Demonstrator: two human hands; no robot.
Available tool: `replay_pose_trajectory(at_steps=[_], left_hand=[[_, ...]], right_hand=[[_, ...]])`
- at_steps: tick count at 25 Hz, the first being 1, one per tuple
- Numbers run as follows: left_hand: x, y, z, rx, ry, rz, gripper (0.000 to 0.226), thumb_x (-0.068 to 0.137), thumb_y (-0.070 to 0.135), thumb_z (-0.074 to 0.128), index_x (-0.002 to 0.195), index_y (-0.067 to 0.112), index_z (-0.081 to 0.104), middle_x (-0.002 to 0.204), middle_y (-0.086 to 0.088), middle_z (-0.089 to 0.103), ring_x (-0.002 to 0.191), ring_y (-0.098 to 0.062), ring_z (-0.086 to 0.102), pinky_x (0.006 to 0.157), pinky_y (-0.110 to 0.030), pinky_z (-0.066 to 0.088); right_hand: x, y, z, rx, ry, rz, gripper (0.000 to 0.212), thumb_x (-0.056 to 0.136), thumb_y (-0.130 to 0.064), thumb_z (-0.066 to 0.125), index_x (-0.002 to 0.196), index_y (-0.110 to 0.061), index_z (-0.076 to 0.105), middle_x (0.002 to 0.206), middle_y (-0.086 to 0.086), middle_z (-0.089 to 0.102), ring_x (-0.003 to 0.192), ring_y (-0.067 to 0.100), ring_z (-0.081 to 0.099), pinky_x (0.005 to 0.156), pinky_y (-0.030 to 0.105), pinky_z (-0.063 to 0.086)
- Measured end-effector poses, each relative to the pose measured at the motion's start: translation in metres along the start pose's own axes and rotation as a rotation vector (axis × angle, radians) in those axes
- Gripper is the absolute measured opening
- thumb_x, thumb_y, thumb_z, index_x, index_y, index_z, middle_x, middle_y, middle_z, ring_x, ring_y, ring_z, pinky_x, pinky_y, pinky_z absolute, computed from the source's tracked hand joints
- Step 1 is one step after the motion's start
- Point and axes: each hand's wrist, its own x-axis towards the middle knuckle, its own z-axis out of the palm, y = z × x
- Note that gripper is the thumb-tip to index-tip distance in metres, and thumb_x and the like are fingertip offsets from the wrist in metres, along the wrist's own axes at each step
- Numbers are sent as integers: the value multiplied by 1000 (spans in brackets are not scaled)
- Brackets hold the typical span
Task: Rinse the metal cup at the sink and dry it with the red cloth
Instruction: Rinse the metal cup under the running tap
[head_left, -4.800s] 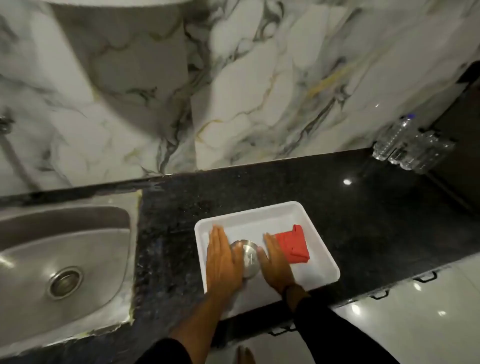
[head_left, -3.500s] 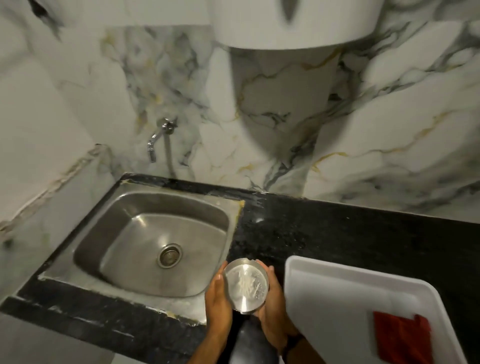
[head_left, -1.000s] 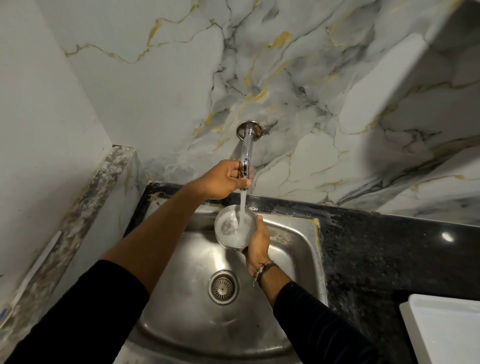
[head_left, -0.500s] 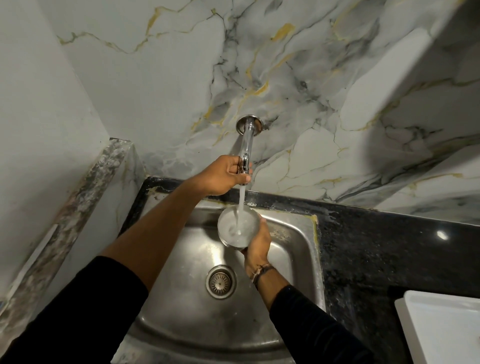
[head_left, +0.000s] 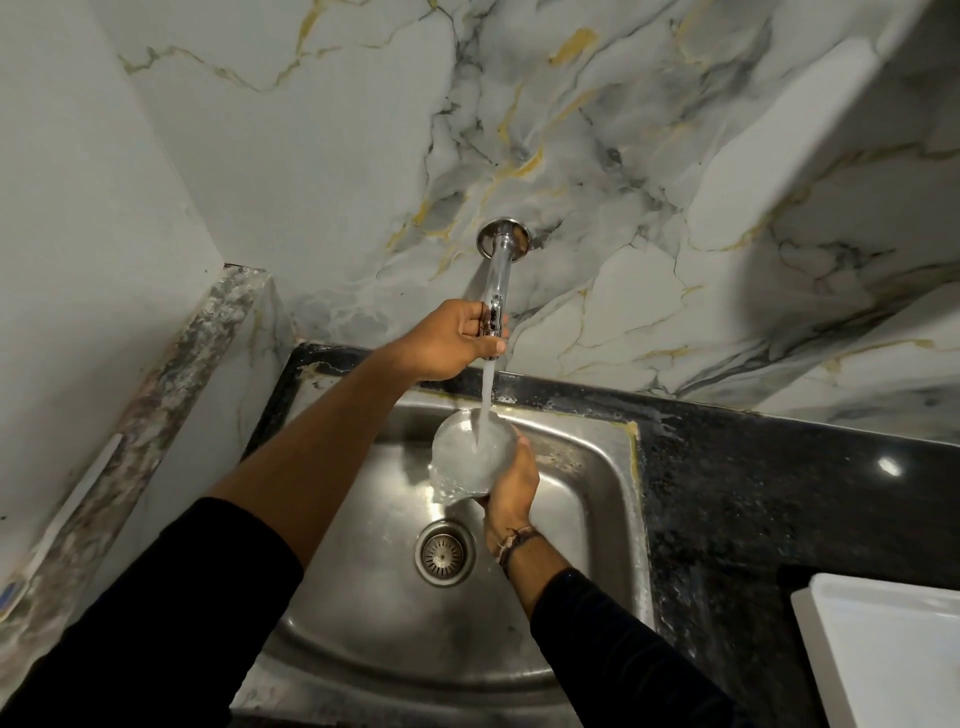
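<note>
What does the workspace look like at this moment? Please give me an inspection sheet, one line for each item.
Surface: black stone counter around a steel sink; drain open.
Job's things: metal cup held over the sink, water stream from the tap running into it and spilling over. Red cloth not in view.
Clutter: corner of a white tray on the counter at the right.
Grippers: left hand grips the tap; right hand holds the cup from the right side.
Cables: nothing seen.
Surroundings: marble-pattern wall behind.
</note>
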Motion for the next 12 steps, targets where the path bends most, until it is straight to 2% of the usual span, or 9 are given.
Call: replay_pose_trajectory(at_steps=[4, 7, 9, 12], left_hand=[[0, 0, 1, -13, -3, -7, 27, 93, 4, 74, 104, 29, 69, 107, 5, 78, 108, -12, 74, 91, -26, 60], [0, 0, 0, 2, -1, -10, 26, 93, 6, 75, 103, 29, 70, 107, 6, 78, 106, -9, 75, 91, -25, 60], [-1, 0, -1, 4, -1, -5, 26, 92, 6, 75, 102, 30, 71, 104, 8, 79, 101, -5, 76, 87, -22, 60], [-2, 0, 0, 6, 1, 3, 26, 92, 5, 75, 103, 30, 70, 103, 9, 79, 96, -2, 77, 82, -18, 60]], right_hand=[[8, -5, -3, 31, 3, -6, 42, 106, -42, 49, 135, -21, 72, 140, 15, 72, 131, 42, 66, 109, 73, 52], [4, 1, -15, 31, 7, 20, 55, 94, -53, 53, 136, -22, 70, 142, 15, 70, 132, 44, 64, 107, 75, 52], [-2, 5, -12, 29, -2, -5, 52, 94, -52, 54, 133, -22, 72, 141, 15, 70, 132, 42, 65, 108, 70, 54], [1, 1, 1, 27, 28, -36, 39, 108, -41, 49, 132, -22, 74, 138, 14, 73, 130, 40, 68, 108, 65, 57]])
